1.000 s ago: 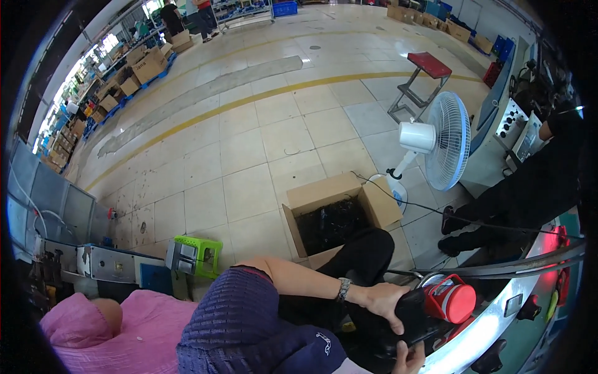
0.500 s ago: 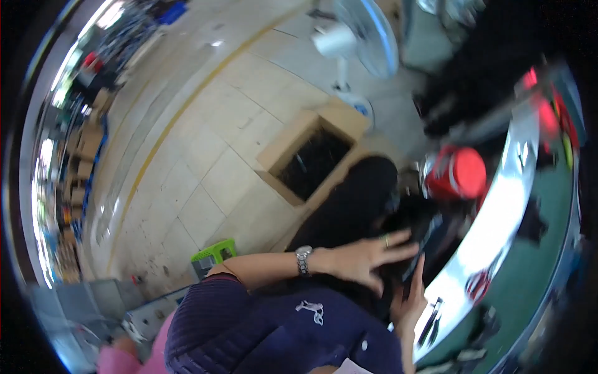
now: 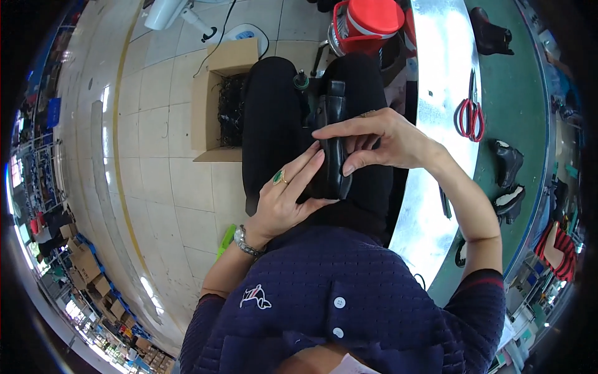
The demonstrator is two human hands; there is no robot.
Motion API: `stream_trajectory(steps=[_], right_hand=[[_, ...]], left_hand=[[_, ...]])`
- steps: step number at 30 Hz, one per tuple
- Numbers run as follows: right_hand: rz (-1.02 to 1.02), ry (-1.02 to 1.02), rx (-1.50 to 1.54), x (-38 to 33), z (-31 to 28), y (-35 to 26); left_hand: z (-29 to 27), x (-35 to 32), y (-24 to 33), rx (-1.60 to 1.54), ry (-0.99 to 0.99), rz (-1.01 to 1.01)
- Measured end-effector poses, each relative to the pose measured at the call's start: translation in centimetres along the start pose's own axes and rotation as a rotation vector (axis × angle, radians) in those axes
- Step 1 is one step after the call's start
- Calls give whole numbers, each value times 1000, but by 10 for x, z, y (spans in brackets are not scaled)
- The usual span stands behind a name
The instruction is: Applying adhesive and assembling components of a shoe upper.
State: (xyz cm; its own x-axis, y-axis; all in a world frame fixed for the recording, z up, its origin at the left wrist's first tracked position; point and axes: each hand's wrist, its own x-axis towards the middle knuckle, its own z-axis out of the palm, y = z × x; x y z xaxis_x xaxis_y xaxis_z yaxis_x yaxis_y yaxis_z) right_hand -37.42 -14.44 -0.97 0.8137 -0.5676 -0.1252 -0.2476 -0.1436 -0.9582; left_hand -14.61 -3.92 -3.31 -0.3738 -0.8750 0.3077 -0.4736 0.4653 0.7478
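A black shoe (image 3: 336, 165) with a glossy surface lies lengthwise above my lap, its narrower end pointing away from me. My left hand (image 3: 283, 199), with a ring and a metal wristwatch, holds the shoe's near left side, fingers along it and thumb under the near end. From the right, my right hand (image 3: 392, 140) reaches over the shoe. Its forefinger crosses the top and its thumb presses the right side; the other fingers are curled. Whether a small thread or scrap sits between the fingertips is too small to tell. A green-topped post (image 3: 301, 80) stands between my knees.
On my right runs a shiny metal ledge (image 3: 430, 124) with red-handled scissors (image 3: 470, 118). Beyond it, a green belt (image 3: 486, 168) carries several black shoes (image 3: 507, 162). A red jug (image 3: 374, 19) stands ahead. Left of my legs is an open cardboard box (image 3: 208, 118) with black scraps inside.
The view has swung, so my lap and the shoe are now centred. My right hand has come up over the shoe, and my left lies along its side.
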Motion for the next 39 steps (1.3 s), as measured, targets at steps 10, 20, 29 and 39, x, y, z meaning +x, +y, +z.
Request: stream_trajectory(steps=[10,20,29,39], right_hand=[[18,-93,-26,21,13,-10],[46,-92,126,28,10,1],[-23,407,262,13,51,14],[160,471,429,-3,111,-5]], left_hand=[[2,-18,4,151,87,-13],[-3,-16,-4,-80,115,-128],[-35,13,-17,25,129,-221],[-70,130,-44,-127,94,-414]])
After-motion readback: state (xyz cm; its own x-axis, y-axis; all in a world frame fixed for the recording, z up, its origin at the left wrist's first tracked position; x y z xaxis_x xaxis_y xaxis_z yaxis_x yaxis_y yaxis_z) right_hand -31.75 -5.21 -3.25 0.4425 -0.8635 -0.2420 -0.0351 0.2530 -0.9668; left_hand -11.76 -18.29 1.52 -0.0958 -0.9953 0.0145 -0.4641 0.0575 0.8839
